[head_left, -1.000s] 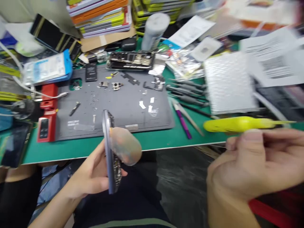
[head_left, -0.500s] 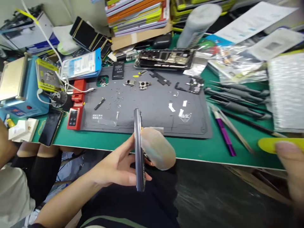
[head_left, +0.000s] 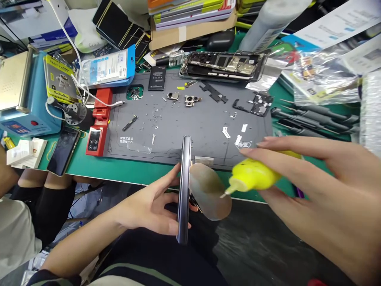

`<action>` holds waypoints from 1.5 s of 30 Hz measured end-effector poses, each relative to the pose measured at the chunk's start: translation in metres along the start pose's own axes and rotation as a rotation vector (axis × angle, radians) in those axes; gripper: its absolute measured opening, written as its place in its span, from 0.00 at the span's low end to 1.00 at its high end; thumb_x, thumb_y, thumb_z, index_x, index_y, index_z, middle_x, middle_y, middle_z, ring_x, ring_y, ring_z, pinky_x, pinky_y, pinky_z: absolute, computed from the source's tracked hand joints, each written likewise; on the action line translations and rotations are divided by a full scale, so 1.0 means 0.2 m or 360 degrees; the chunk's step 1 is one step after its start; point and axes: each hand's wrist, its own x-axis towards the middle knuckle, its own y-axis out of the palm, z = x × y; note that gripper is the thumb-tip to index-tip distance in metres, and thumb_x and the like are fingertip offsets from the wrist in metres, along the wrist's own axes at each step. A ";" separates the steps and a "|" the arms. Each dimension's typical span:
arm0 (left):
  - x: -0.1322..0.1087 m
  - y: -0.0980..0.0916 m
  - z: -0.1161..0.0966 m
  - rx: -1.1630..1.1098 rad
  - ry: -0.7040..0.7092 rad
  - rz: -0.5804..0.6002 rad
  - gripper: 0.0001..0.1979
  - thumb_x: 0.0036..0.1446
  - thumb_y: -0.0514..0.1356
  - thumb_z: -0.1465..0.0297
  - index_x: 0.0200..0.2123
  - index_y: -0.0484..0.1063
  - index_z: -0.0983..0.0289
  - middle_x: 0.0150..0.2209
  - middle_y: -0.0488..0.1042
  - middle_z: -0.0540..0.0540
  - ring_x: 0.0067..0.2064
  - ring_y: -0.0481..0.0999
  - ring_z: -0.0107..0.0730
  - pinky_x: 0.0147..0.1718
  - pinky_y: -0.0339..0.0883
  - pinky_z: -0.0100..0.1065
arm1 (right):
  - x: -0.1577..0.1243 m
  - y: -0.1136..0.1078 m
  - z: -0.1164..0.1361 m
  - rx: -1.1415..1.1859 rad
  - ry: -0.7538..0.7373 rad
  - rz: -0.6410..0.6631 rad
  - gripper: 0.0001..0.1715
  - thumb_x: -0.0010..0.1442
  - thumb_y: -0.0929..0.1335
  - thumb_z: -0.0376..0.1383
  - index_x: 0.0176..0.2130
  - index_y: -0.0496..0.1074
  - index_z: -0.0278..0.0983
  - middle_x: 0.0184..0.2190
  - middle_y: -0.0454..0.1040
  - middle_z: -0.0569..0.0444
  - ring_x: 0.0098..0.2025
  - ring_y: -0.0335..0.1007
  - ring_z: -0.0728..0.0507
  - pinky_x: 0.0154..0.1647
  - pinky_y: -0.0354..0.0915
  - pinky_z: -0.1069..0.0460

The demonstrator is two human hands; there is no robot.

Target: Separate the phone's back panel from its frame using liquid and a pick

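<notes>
My left hand (head_left: 154, 206) grips a dark phone frame (head_left: 184, 190) on edge in front of the bench's front edge. A thin, rounded translucent sheet (head_left: 211, 192) sticks out from the frame's right side. At the right, my right hand (head_left: 321, 190) is closed round a yellow squeeze bottle (head_left: 256, 174). The bottle's fine nozzle points down and left, close to the sheet's right part. Beyond the phone lies a grey work mat (head_left: 172, 123) with small screws, camera modules (head_left: 192, 100) and a black battery (head_left: 157, 78).
An opened phone (head_left: 223, 65) lies at the mat's back. Screwdrivers (head_left: 318, 119) lie at the right, and a red device (head_left: 97, 139) stands at the mat's left. A blue machine (head_left: 38, 103) is at the far left, near another person's knees (head_left: 47, 178).
My right hand has come in from the right edge with the yellow bottle, its nozzle now near the sheet. The phone and my left hand appear slightly farther right as the view has shifted.
</notes>
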 end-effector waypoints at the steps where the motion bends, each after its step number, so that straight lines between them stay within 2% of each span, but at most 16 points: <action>1: 0.00 0.00 -0.01 0.0000 -0.0025 -0.0007 0.72 0.52 0.83 0.72 0.87 0.43 0.39 0.66 0.75 0.63 0.65 0.81 0.48 0.59 0.83 0.46 | 0.05 0.00 0.02 -0.0027 -0.0072 0.0013 0.17 0.78 0.70 0.35 0.63 0.77 0.47 0.59 0.81 0.47 0.54 0.84 0.30 0.53 0.83 0.35; 5: -0.01 0.02 -0.05 0.0018 -0.0126 -0.0006 0.74 0.53 0.84 0.69 0.87 0.38 0.41 0.61 0.77 0.61 0.67 0.80 0.51 0.59 0.80 0.46 | 0.16 0.03 0.03 -0.0091 -0.0287 0.0037 0.18 0.76 0.71 0.29 0.62 0.76 0.39 0.57 0.80 0.40 0.55 0.84 0.24 0.51 0.84 0.31; 8: -0.01 0.03 -0.07 0.0039 -0.0172 0.0012 0.78 0.50 0.86 0.67 0.87 0.35 0.41 0.64 0.77 0.63 0.65 0.81 0.51 0.59 0.80 0.46 | 0.19 0.04 0.03 -0.0095 -0.0354 0.0057 0.19 0.75 0.71 0.27 0.62 0.76 0.37 0.56 0.80 0.38 0.55 0.84 0.22 0.51 0.84 0.29; 12: 0.00 0.02 -0.07 0.0056 -0.0144 0.0054 0.80 0.47 0.87 0.67 0.87 0.36 0.40 0.68 0.75 0.64 0.61 0.82 0.46 0.54 0.80 0.39 | 0.21 0.03 0.05 -0.0182 -0.0320 0.0063 0.21 0.76 0.71 0.28 0.64 0.75 0.41 0.57 0.79 0.42 0.56 0.84 0.26 0.53 0.84 0.32; 14: 0.00 0.02 -0.07 0.0055 -0.0131 0.0064 0.79 0.48 0.87 0.68 0.87 0.37 0.39 0.66 0.76 0.63 0.59 0.83 0.42 0.52 0.80 0.36 | 0.21 0.03 0.05 -0.0204 -0.0297 0.0066 0.21 0.77 0.72 0.29 0.65 0.74 0.43 0.58 0.79 0.44 0.58 0.83 0.27 0.55 0.84 0.33; 17: 0.00 0.01 -0.06 0.0034 -0.0128 0.0068 0.79 0.48 0.87 0.69 0.87 0.37 0.39 0.63 0.77 0.61 0.56 0.83 0.38 0.54 0.80 0.37 | 0.21 0.03 0.05 -0.0213 -0.0291 0.0070 0.20 0.78 0.71 0.30 0.65 0.74 0.45 0.58 0.79 0.44 0.59 0.83 0.28 0.57 0.83 0.33; 20: 0.00 0.01 -0.06 0.0014 -0.0121 0.0077 0.78 0.49 0.86 0.70 0.87 0.38 0.38 0.64 0.77 0.62 0.57 0.83 0.40 0.56 0.80 0.40 | 0.21 0.04 0.03 -0.0230 -0.0305 0.0025 0.19 0.77 0.72 0.31 0.63 0.75 0.45 0.57 0.80 0.45 0.58 0.83 0.29 0.56 0.82 0.34; 25: 0.00 0.01 -0.05 -0.0009 -0.0118 0.0085 0.79 0.48 0.86 0.68 0.87 0.36 0.38 0.68 0.75 0.63 0.62 0.82 0.49 0.58 0.79 0.44 | 0.24 0.04 0.02 -0.0252 -0.0311 -0.0013 0.17 0.76 0.71 0.30 0.60 0.77 0.45 0.54 0.82 0.47 0.55 0.85 0.29 0.48 0.81 0.37; 27: 0.00 0.01 -0.05 -0.0021 -0.0129 0.0075 0.81 0.46 0.87 0.69 0.87 0.35 0.38 0.66 0.76 0.62 0.60 0.82 0.47 0.56 0.79 0.42 | 0.24 0.04 0.03 -0.0276 -0.0337 -0.0020 0.16 0.77 0.71 0.31 0.60 0.76 0.44 0.53 0.81 0.46 0.54 0.85 0.28 0.48 0.80 0.37; 30: 0.00 0.02 -0.05 -0.0046 -0.0125 0.0072 0.82 0.43 0.87 0.73 0.86 0.38 0.37 0.60 0.78 0.58 0.54 0.83 0.39 0.53 0.79 0.38 | 0.25 0.03 0.04 -0.0289 -0.0330 0.0011 0.18 0.76 0.71 0.29 0.61 0.75 0.43 0.55 0.80 0.43 0.55 0.84 0.24 0.52 0.80 0.33; 33: 0.00 0.01 -0.05 -0.0039 -0.0096 0.0091 0.77 0.47 0.86 0.72 0.86 0.41 0.37 0.58 0.78 0.57 0.52 0.82 0.36 0.54 0.81 0.39 | 0.25 0.01 0.05 -0.0276 -0.0274 0.0061 0.19 0.77 0.70 0.27 0.62 0.74 0.43 0.57 0.79 0.43 0.58 0.82 0.23 0.56 0.79 0.30; 37: 0.01 0.00 -0.04 -0.0028 -0.0073 0.0086 0.73 0.53 0.84 0.70 0.87 0.40 0.39 0.59 0.77 0.59 0.55 0.82 0.39 0.57 0.81 0.43 | 0.25 0.02 0.04 -0.0291 -0.0302 0.0030 0.18 0.76 0.71 0.28 0.61 0.74 0.44 0.56 0.80 0.45 0.57 0.83 0.26 0.55 0.80 0.33; 39: 0.01 0.00 -0.04 -0.0044 -0.0077 0.0088 0.74 0.51 0.84 0.71 0.87 0.41 0.40 0.59 0.77 0.60 0.57 0.82 0.41 0.57 0.81 0.44 | 0.25 0.03 0.02 -0.0304 -0.0360 -0.0038 0.18 0.75 0.73 0.30 0.61 0.74 0.44 0.55 0.80 0.45 0.56 0.83 0.27 0.52 0.81 0.35; 45: 0.00 0.00 -0.03 -0.0067 -0.0071 0.0079 0.76 0.46 0.85 0.74 0.86 0.43 0.38 0.60 0.78 0.59 0.59 0.82 0.44 0.57 0.81 0.43 | 0.26 0.03 0.02 -0.0330 -0.0373 -0.0055 0.17 0.75 0.72 0.28 0.60 0.74 0.43 0.54 0.81 0.45 0.55 0.83 0.27 0.50 0.81 0.35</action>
